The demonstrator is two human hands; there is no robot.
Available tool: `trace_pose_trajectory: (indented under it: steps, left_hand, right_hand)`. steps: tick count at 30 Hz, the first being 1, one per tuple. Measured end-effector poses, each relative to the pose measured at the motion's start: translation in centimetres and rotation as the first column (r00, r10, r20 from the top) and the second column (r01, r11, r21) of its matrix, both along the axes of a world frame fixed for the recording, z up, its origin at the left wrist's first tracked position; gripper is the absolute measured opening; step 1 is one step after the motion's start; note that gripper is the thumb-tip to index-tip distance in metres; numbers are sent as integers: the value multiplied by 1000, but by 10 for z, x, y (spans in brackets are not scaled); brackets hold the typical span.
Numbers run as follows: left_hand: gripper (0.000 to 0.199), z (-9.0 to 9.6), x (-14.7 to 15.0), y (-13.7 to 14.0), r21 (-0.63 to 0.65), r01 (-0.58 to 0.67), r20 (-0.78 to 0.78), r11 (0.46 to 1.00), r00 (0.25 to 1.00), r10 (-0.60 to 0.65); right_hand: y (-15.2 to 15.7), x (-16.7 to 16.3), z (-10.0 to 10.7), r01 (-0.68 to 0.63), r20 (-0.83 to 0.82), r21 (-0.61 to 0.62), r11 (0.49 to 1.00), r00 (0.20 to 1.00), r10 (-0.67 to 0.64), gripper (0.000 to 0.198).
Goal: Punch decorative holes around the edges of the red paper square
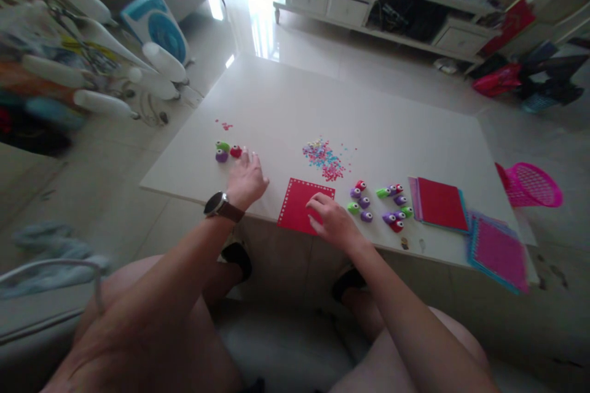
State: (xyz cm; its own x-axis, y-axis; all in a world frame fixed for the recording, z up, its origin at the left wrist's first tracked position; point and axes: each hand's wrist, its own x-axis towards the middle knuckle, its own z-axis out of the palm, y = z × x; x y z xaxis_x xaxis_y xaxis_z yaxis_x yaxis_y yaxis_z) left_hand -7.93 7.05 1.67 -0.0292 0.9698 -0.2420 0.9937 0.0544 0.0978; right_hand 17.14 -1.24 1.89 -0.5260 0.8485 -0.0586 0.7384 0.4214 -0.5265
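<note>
My left hand (247,179), with a watch on its wrist, is over the left part of the table, fingers apart. Its fingertips are beside a small red craft punch (235,151); whether they touch it I cannot tell. A green punch (223,146) and a purple punch (222,156) stand just left of that one. A red paper square (295,212) lies at the near table edge, with rows of small punched holes along its top and left sides. My right hand (332,220) rests over the paper's right side, thumb and fingers curved but apart, nothing visible between them.
Colourful confetti (326,159) is heaped beyond the paper, and a few red bits (225,126) lie far left. Several more punches (364,201) stand right of my right hand. Stacks of red paper (442,204) and purple paper (500,252) follow, then a pink basket (534,184).
</note>
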Motion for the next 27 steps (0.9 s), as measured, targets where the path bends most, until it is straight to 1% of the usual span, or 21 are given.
trace_pose_trajectory:
  steps: [3, 5, 7, 10, 12, 14, 17, 20, 22, 23, 25, 27]
  left_hand:
    - [74, -6, 20, -11, 6, 165, 72, 986, 984, -165]
    - [67, -13, 31, -18, 22, 286, 125, 958, 950, -286]
    - [62, -19, 37, -23, 25, 363, 162, 931, 918, -362]
    - [64, -27, 37, -26, 5, 407, 185, 913, 897, -401]
    - [68, -28, 34, -28, -20, 440, 190, 898, 883, -428]
    - [68, -26, 32, -29, -55, 489, 183, 871, 862, -472]
    - [63, -17, 32, -32, -110, 539, 139, 835, 841, -524]
    - [59, -10, 33, -35, -126, 533, 100, 836, 846, -524]
    - [59, -8, 35, -37, -128, 512, 87, 850, 859, -504]
    - [60, -8, 36, -38, -129, 501, 82, 856, 866, -494]
    - [66, -9, 39, -41, -132, 477, 76, 869, 879, -471]
    - [74, -11, 42, -43, -136, 460, 74, 877, 888, -454]
  right_hand:
    - [0, 0, -3, -19, 35, 1, 1000, 999, 19, 16]
    - [1, -1, -4, -33, 68, -1, 999, 997, 33, 13]
    - [1, -2, -5, -41, 101, -11, 999, 994, 42, 12]
    - [3, -4, -3, -48, 129, -36, 998, 990, 52, 12]
    - [4, -4, -2, -52, 141, -43, 998, 988, 57, 12]
    - [4, -6, 0, -59, 156, -44, 997, 986, 65, 12]
    - [3, -8, 2, -65, 178, -39, 997, 982, 71, 10]
    - [3, -8, 5, -66, 196, -25, 998, 978, 70, 9]
    - [5, -4, 10, -23, 219, -6, 1000, 975, 24, 8]
    - [7, -1, 12, 25, 236, 10, 1000, 971, -26, 8]
    - [13, 11, 18, 159, 284, 62, 985, 944, -170, 11]
    - [20, 26, 22, 301, 352, 128, 945, 877, -327, 17]
